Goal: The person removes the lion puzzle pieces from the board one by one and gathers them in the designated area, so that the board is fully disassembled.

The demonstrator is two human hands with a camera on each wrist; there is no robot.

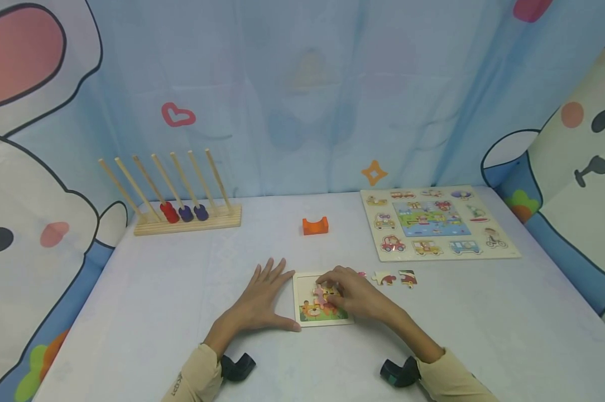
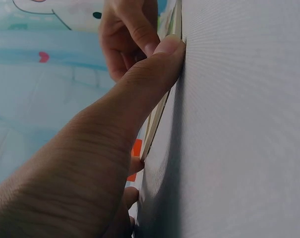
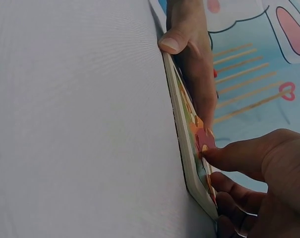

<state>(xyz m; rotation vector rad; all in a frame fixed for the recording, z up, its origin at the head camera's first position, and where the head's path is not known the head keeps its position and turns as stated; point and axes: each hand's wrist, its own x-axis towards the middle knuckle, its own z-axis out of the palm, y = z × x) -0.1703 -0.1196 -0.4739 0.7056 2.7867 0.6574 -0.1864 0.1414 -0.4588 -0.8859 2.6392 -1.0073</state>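
Observation:
A small square puzzle board (image 1: 297,301) with a pale wooden frame lies between the two hands, its picture partly filled with animals on green. My left hand (image 1: 263,301) has its fingers spread, thumb at the board's near left corner and index fingertip by the far left corner. Over the board, my right hand (image 1: 356,295) pinches a pinkish puzzle piece (image 1: 320,294) between thumb and curled fingers. That piece (image 3: 205,138) stands slightly proud of the board in the right wrist view. The right hand hides part of the picture.
Loose puzzle pieces (image 1: 384,278) lie right of the board, one partly behind the right hand. Farther back are an orange curved block (image 1: 315,226), a large picture puzzle board (image 1: 373,223) and a wooden peg rack (image 1: 187,224) with red and blue beads. A printed curtain (image 1: 292,100) hangs behind.

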